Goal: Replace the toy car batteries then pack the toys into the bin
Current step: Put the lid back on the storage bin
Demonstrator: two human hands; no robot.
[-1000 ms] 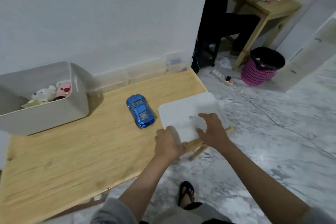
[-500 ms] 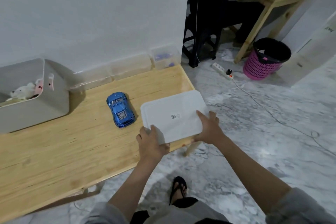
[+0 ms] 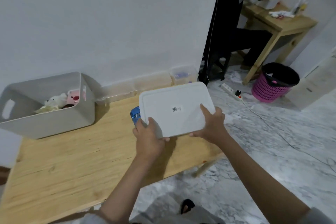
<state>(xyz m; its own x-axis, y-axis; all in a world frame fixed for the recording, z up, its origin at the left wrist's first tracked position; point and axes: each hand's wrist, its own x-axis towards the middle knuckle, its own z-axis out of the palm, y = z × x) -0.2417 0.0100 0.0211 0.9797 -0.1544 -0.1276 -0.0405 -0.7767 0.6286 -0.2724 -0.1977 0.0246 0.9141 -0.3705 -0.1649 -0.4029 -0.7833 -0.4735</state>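
Just changed: the white lid (image 3: 174,109) was lying flat on the tabletop (image 3: 72,160) a moment before; now it was up in the air, tilted, and nearer the bin.
What it means: I think the person was taking the lid toward the bin, but the car was not packed yet, so the packing was not done.
Left hand (image 3: 148,138): closed on the lid's near left corner, thumb on top.
Right hand (image 3: 211,123): closed on the lid's near right edge, thumb on top.
Toy car (image 3: 135,115): one blue car, on the tabletop, mostly hidden behind the lid's left edge.
Bin (image 3: 54,120): one grey bin, open, at the back left of the tabletop by the wall.
Soft toys (image 3: 61,100): at least two in the bin, one white and one pink.
Batteries: none that I could see.
Lids: one.
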